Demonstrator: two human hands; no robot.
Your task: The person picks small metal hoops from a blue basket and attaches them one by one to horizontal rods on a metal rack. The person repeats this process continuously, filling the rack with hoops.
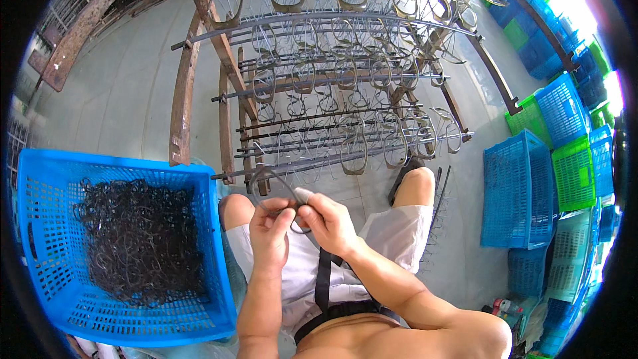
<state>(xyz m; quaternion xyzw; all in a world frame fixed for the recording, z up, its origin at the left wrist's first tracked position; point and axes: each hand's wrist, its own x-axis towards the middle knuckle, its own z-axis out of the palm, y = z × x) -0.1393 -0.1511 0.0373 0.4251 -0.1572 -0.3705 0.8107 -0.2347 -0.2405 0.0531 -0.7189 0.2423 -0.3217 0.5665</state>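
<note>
A thin dark loop [264, 169] is pinched by the closed fingertips of the left hand [271, 227] and the right hand [329, 225], just right of the blue basket [133, 166], where it seems to be getting bent or joined, so a steady hold is called for next.

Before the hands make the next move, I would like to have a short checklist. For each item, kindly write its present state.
1. Grip of the left hand on the loop: ok, fingers closed on it.
2. Grip of the right hand on the loop: ok, also closed on it.
3. Loop clear of the rack: cannot tell, they overlap in this view.
4. Basket close by: ok, on the person's left.
5. Dark pieces in the basket lying separate: not ok, they form a tangled heap.
6. Loop free of flaws: cannot tell, too small here.
</note>
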